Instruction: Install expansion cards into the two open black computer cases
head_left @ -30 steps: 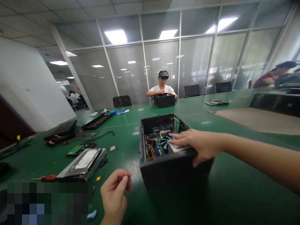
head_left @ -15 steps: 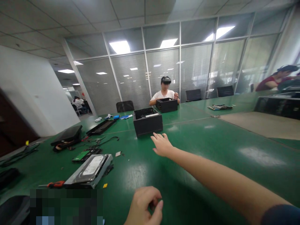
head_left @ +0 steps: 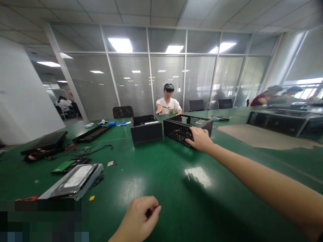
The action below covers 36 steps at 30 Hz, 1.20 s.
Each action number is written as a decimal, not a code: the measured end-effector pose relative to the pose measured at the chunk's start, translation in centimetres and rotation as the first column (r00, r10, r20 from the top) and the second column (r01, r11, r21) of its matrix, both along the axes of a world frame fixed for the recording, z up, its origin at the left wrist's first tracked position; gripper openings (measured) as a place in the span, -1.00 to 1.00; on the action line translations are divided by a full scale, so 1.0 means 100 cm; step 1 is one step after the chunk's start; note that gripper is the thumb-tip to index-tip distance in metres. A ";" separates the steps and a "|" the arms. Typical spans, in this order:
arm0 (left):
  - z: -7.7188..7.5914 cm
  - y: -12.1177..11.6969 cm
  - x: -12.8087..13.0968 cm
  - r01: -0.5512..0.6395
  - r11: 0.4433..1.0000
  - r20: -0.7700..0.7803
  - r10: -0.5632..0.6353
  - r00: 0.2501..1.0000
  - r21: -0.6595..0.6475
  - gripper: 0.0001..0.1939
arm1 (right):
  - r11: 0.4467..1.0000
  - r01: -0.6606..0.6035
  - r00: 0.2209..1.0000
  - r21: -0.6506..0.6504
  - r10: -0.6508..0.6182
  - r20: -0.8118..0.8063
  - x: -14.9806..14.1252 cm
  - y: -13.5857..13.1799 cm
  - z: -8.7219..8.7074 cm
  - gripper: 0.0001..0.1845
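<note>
My right hand (head_left: 200,138) is stretched far over the table with its fingers closed on the near side of a black computer case (head_left: 176,131). This case has an open top and sits at an angle. Left of it stands a second black computer case (head_left: 146,132), its top open too. Low in the view, my left hand (head_left: 142,215) hovers over the green table (head_left: 161,174), fingers curled and thumb against the index finger. Nothing shows in it. To its left lies a hard drive (head_left: 78,179) in a metal bracket, with a small yellow piece (head_left: 92,198) nearby.
Opposite sits a person (head_left: 168,104) in a white shirt, one hand raised. Cables, a green circuit board (head_left: 65,165) and a long black panel (head_left: 92,133) lie left. A large case (head_left: 285,121) and a beige sheet (head_left: 264,136) are at right, with more people behind.
The second case, earlier before the person opposite, now stands nearer me under my right hand, which has moved right. My left thumb and index finger have closed together. The view has turned right.
</note>
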<state>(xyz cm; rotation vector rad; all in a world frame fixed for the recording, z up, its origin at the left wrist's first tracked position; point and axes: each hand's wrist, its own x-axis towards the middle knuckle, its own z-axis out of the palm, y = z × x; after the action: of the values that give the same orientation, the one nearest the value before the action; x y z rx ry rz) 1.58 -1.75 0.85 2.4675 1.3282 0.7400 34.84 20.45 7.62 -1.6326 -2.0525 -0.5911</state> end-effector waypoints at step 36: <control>0.003 0.001 -0.005 0.184 0.893 0.728 0.198 0.656 -0.410 -0.65 | 0.869 -0.121 0.917 -0.479 0.283 0.282 -0.072 -0.124 0.084 -0.55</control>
<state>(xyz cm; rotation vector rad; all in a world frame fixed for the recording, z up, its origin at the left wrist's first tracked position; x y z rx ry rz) 1.05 -1.62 1.12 1.4795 1.0011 1.1394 27.64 8.02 15.99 -1.5983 -2.7537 -0.3524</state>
